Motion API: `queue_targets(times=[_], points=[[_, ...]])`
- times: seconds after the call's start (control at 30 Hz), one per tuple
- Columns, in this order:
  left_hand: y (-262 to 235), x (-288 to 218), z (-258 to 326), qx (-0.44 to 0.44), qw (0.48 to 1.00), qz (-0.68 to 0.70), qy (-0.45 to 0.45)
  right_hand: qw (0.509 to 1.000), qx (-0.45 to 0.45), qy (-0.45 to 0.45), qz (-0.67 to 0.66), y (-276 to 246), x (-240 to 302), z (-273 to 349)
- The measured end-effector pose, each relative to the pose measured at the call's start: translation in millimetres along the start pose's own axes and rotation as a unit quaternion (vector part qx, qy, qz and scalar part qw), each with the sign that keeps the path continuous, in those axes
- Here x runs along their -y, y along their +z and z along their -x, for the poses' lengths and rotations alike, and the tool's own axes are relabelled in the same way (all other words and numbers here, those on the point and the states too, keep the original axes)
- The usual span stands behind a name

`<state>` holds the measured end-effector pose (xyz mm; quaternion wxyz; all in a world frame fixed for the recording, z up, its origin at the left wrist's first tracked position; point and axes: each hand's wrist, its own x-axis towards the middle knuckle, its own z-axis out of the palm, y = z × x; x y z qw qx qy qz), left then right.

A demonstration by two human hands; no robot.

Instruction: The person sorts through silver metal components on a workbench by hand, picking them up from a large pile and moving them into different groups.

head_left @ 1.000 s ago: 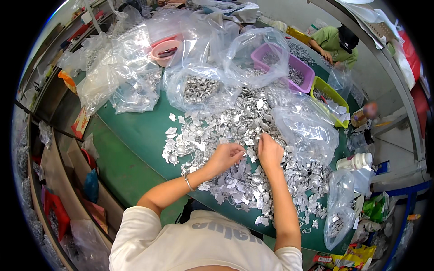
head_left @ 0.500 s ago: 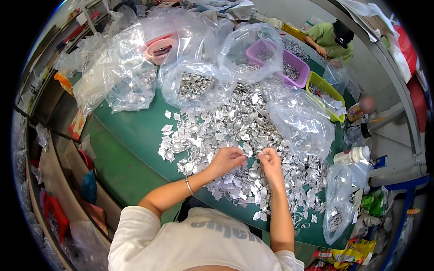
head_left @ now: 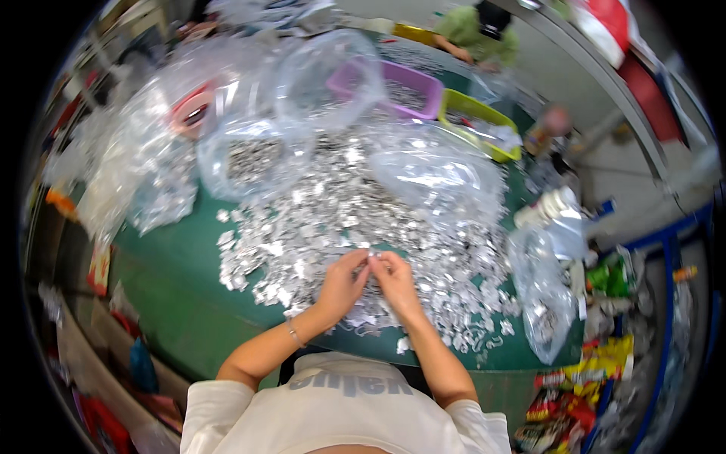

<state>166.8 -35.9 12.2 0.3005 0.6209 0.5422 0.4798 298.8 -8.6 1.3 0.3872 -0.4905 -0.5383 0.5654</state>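
Observation:
My left hand [head_left: 344, 284] and my right hand [head_left: 393, 281] meet over the near part of a wide pile of small silver metal pieces [head_left: 302, 219] on the green table. Thumbs and fingertips of both hands are pinched together, almost touching each other. What sits between them is too small and blurred to name, though a pale glint shows at the tips. Loose metal pieces lie all around and below the wrists. A bracelet circles my left wrist.
Clear plastic bags [head_left: 439, 174] of metal pieces ring the pile. Behind stand a purple basket [head_left: 435, 94] and a yellow-green basket [head_left: 454, 102]. A pink bowl [head_left: 181, 113] is at far left, a white bottle [head_left: 552, 203] at right. Another person [head_left: 484, 38] works at the far end.
My hands, apart before, have come together at the fingertips. The view has shifted, so the table and baskets sit further left and the picture is more blurred.

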Motion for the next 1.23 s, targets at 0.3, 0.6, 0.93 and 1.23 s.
queue_targets(times=[0.3,0.6,0.93,1.23], points=[[12.2,-35.1,12.2,0.138,0.990,0.003,0.016,0.991,-0.130,0.001,0.027,-65.4,12.4,42.2],[7.6,-22.3,17.8,0.196,0.980,0.028,-0.012,0.919,-0.359,-0.076,0.141,-185.5,19.6,47.6],[3.4,-28.8,17.2,0.163,0.987,-0.016,-0.006,0.826,-0.384,0.031,0.412,-208.3,25.7,33.0],[46.7,-38.5,7.5,0.209,0.958,-0.122,0.154,0.940,-0.237,-0.054,0.241,-160.3,-19.5,59.1]])
